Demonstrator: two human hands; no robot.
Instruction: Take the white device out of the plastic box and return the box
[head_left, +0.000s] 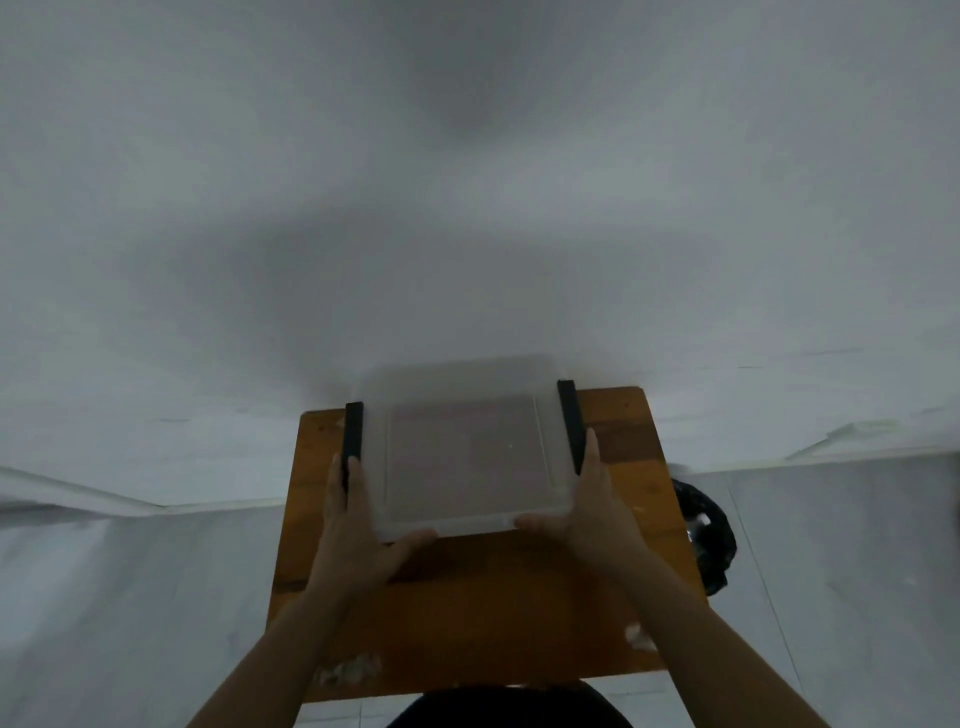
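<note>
Box: translucent box above the worktop, towards 12 o'clock.
Left hand: grip clamped on box's 9 o'clock side.
Right hand: grip clamped at 3 o'clock.

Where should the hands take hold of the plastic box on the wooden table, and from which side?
Take the plastic box by its two short sides, at the black latches, coming in from left and right. It is wide, flat and lidded, so a two-sided grip keeps it level. The left hand and right hand already sit there.
</note>
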